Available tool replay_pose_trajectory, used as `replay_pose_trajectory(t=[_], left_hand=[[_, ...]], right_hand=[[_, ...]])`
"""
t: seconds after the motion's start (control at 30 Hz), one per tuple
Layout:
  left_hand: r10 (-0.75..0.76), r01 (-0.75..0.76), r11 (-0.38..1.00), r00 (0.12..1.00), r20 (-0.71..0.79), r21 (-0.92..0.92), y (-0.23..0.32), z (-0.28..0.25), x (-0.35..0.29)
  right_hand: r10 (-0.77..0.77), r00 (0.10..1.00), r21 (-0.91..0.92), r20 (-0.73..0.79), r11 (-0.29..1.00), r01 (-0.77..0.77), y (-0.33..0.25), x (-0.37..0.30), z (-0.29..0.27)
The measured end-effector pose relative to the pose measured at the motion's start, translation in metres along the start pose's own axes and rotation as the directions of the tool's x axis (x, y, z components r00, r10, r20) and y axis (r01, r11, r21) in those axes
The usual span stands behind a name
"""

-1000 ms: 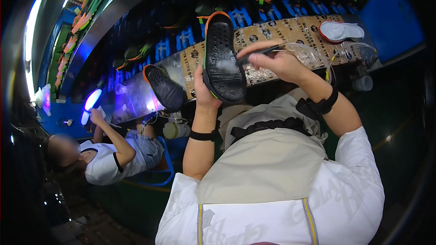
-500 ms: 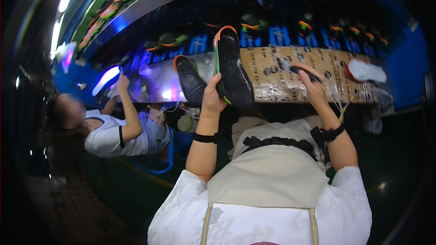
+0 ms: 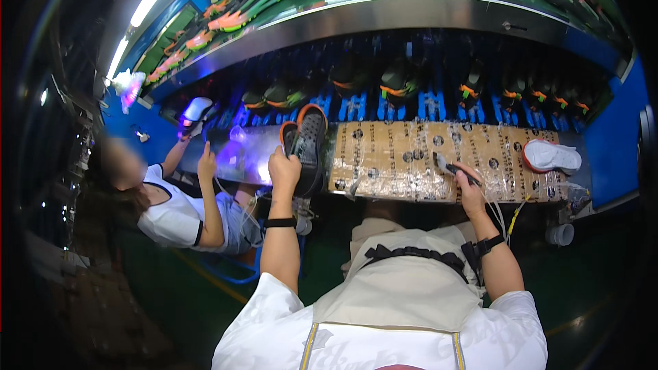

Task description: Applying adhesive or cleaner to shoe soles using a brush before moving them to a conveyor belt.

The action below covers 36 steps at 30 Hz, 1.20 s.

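Note:
My left hand (image 3: 284,168) is closed round the edge of a black shoe sole (image 3: 312,138) with an orange rim at its far end. The sole's perforated face is turned up toward me, held over the left part of the bench. A second orange-rimmed sole (image 3: 288,134) shows just behind it, mostly covered by the first sole and my hand. In my right hand (image 3: 470,190) is a dark-handled brush (image 3: 447,164), its head pointing left above the cardboard. Thin tubes hang beside my right wrist.
Taped printed cardboard (image 3: 391,157) covers the bench, with a white shoe form (image 3: 552,155) at its right end. Shoes stand on blue racks (image 3: 432,106) behind. A conveyor (image 3: 356,3) above carries shoe parts. At left a seated co-worker (image 3: 179,209) holds a lit white shoe piece.
My left hand has carried the sole leftward, so it now overlaps the second one. The brush stays in my right hand. The view has tilted up, showing more of the conveyor.

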<state>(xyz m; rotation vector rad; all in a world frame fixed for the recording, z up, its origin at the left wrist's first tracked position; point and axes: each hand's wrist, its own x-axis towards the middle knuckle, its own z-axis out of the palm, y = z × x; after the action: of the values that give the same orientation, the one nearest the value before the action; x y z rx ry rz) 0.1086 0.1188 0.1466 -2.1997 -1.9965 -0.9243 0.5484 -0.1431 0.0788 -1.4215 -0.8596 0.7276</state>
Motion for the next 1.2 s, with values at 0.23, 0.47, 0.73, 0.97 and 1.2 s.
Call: replay_pose_trajectory(t=[0.23, 0.47, 0.73, 0.97, 1.2], left_hand=[[0.470, -0.593, 0.763, 0.783, -0.408, -0.258, 0.155, -0.097, 0.102], [0.742, -0.755, 0.643, 0.574, -0.346, 0.129, 0.270, -0.127, 0.261], [0.733, -0.705, 0.654, 0.680, 0.003, 0.274, 0.280, -0.102, 0.321], [0.246, -0.261, 0.928, 0.965, -0.090, -0.266, 0.261, -0.153, 0.321], [0.247, -0.309, 0.851, 0.949, -0.195, -0.425, 0.232, -0.103, 0.275]], right_hand=[[-0.052, 0.999, -0.053, -0.011, 0.997, 0.051, 0.001, -0.004, -0.006], [-0.084, 0.996, -0.005, -0.019, 0.996, 0.084, -0.004, -0.010, -0.001], [-0.117, 0.992, -0.008, -0.037, 0.993, 0.117, -0.003, -0.010, -0.002], [-0.095, 0.995, -0.037, -0.023, 0.995, 0.094, -0.014, -0.008, 0.001], [-0.017, 0.998, -0.042, -0.054, 0.999, 0.014, -0.014, -0.003, 0.006]])
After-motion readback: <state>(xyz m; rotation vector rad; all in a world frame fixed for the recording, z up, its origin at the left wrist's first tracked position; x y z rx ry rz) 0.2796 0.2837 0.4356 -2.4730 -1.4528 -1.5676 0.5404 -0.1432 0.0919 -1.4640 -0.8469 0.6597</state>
